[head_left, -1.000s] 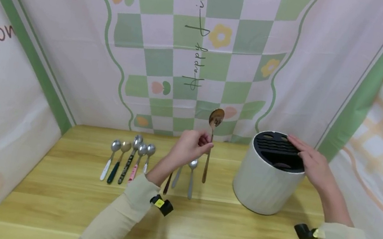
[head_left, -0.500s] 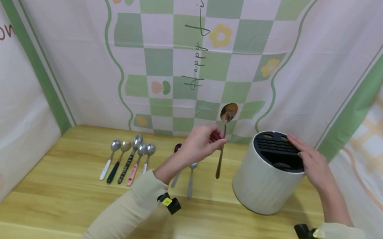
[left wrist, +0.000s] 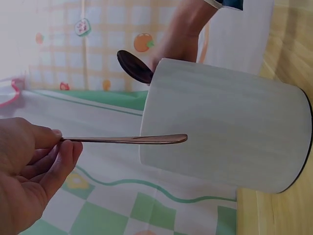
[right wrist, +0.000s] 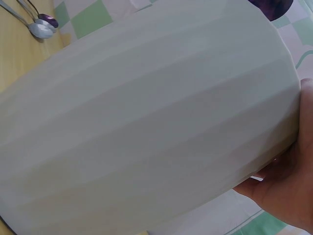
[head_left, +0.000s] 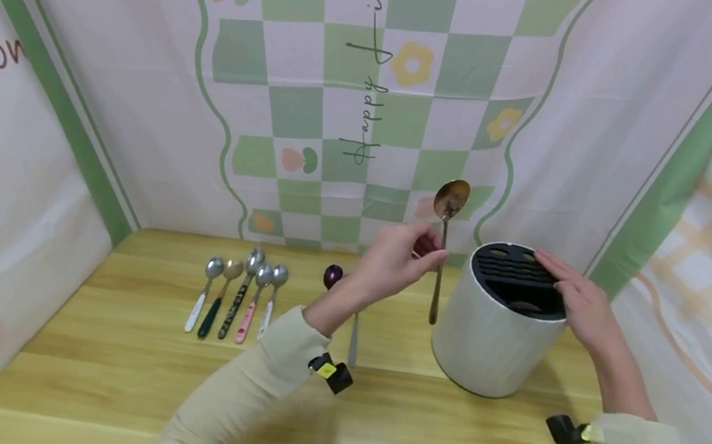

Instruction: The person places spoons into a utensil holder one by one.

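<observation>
The left hand (head_left: 395, 259) pinches a bronze spoon (head_left: 443, 247) at mid-handle between thumb and fingers (left wrist: 54, 161), bowl up, held above the counter (head_left: 366, 425) just beside the holder (head_left: 491, 337). The spoon looks light, rigid and smooth, likely slippery; a mid-handle pinch suits it. The right hand (head_left: 577, 300) rests, fingers straight, on the holder's slotted black top (head_left: 512, 274) near the counter's right rear corner. Count: one held spoon, five spoons (head_left: 240, 293) in a row toward the rear left, at least two more behind the left forearm, one holder.
</observation>
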The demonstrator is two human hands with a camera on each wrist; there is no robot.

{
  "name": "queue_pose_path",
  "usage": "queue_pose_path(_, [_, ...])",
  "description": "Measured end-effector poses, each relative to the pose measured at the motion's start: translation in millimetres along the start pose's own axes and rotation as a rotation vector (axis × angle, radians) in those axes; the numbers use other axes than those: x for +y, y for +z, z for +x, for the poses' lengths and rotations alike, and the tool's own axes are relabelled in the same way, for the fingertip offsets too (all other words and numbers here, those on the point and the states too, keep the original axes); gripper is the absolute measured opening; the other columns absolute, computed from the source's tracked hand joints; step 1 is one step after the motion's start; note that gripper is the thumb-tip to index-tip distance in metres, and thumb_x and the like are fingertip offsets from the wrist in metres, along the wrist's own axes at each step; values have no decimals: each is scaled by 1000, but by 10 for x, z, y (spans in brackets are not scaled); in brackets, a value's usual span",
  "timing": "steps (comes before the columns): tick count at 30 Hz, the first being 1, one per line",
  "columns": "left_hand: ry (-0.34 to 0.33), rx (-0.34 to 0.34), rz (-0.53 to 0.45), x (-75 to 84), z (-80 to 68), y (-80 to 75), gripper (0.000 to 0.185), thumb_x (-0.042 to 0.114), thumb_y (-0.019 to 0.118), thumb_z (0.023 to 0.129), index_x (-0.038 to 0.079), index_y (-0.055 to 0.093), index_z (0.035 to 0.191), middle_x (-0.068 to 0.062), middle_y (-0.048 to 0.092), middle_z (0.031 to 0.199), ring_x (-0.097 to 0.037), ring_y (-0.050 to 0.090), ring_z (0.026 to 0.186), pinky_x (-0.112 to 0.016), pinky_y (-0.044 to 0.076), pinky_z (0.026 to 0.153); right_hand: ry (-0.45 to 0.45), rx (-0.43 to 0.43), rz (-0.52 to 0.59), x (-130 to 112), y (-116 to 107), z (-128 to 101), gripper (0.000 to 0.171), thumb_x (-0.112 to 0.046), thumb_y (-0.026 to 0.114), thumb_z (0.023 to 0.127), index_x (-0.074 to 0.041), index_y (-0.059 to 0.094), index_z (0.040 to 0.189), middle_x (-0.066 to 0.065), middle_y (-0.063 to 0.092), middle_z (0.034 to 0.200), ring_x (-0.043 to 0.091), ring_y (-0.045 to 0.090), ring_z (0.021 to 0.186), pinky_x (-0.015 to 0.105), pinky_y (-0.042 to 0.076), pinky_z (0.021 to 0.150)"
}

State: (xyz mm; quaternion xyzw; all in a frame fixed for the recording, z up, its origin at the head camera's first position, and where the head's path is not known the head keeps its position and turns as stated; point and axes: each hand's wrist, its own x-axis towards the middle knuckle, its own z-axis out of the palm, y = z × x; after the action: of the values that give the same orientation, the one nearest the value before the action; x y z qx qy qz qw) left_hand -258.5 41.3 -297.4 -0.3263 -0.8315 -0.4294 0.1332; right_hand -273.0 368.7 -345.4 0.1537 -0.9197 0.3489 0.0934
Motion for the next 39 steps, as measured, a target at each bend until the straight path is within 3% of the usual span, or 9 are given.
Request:
queue_pose_path(8, [60, 36, 19, 137, 124, 33, 13, 17, 66, 97, 4, 64, 99, -6, 71, 90, -9, 68, 80, -8, 52, 70, 2, 4, 3, -5, 1, 2, 49, -19, 20, 108, -13, 37, 153, 11, 27, 162, 18, 17, 150, 26, 9, 124])
queue_pose_path(15, [109, 68, 12, 240, 226, 60, 12, 16, 66, 97, 4, 64, 98, -6, 71, 92, -10, 70, 82, -6, 51, 71, 15, -2, 9, -26, -4, -5, 49, -22, 20, 108, -15, 36, 154, 7, 26, 163, 23, 16, 151, 34, 9, 125])
queue_pose_path(23, [202, 118, -15, 308, 334, 102, 11, 12, 67, 96, 2, 64, 98, -8, 73, 91, -12, 72, 79, -6, 51, 72, 25, 2, 14, -40, -1, -7, 49, -22, 21, 108, -16, 37, 154, -9, 26, 161, 28, 18, 152, 40, 11, 126])
queue_pose_path(29, [230, 125, 6, 385, 413, 139, 11, 13, 66, 96, 3, 63, 99, -7, 73, 91, -10, 71, 81, -4, 49, 72, 7, 12, -5, -10, 4, 8, 48, -20, 21, 108, -14, 40, 152, 8, 30, 161, 15, 20, 149, 23, 12, 121])
queue_pose_path(31, [236, 119, 9, 413, 439, 158, 11, 13, 66, 96, 3, 62, 99, -7, 72, 92, -11, 71, 81, -4, 49, 73, -3, 13, -7, -2, 5, 10, 48, -19, 21, 108, -14, 40, 153, 15, 31, 160, 16, 20, 149, 22, 12, 121])
queue_pose_path(35, [254, 98, 36, 468, 494, 202, 11, 14, 65, 97, 4, 61, 98, -6, 72, 92, -9, 70, 83, -3, 48, 74, 1, 12, -11, -1, 3, 10, 49, -19, 21, 108, -15, 39, 153, 16, 30, 160, 22, 19, 150, 31, 12, 124])
queue_pose_path(39, [265, 78, 48, 504, 539, 245, 10, 15, 64, 98, 5, 61, 99, -4, 72, 92, -8, 69, 83, -3, 48, 76, 14, -3, 7, -28, 3, 20, 49, -21, 20, 108, -16, 37, 154, 14, 29, 161, 20, 17, 150, 47, 12, 125])
